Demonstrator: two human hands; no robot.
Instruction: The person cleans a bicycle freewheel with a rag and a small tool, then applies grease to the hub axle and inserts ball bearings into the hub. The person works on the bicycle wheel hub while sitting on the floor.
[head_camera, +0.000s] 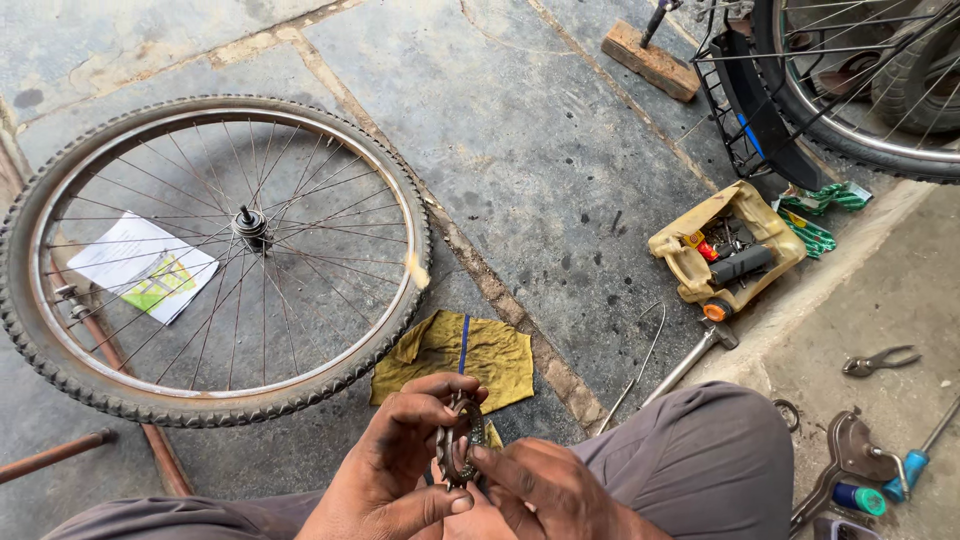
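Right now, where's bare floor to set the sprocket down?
Bare stone lies between the bicycle wheel and the yellow parts tray, above the yellow rag. Crowded: the right ledge, with pliers and screwdriver.

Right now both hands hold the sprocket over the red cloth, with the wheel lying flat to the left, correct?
Not quite: the cloth is yellow, not red, as the head view shows. Both the left hand and right hand do hold the sprocket, and the wheel lies flat to the left.
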